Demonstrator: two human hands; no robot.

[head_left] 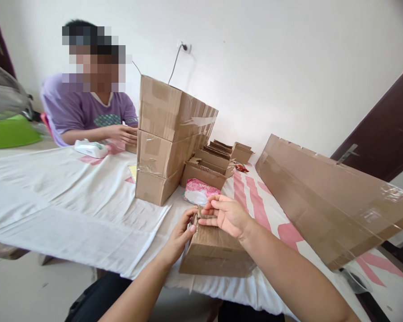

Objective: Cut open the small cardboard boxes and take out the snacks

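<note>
A small brown cardboard box (215, 252) lies at the table's near edge in front of me. My left hand (181, 232) grips its left side near the top, fingers curled on the cardboard. My right hand (226, 214) is over the box's far end, fingers pressed together on a folded flap (206, 215). Just beyond my hands lies a pink and white packet (198, 191).
A stack of three taped cartons (168, 138) stands mid-table, with several small folded boxes (211, 163) behind it. A long flat cardboard pack (325, 197) lies on the right. Another person in a purple shirt (83, 112) sits at the far left, hands near a white device (90, 148). White and pink cloth (70, 197) covers the table.
</note>
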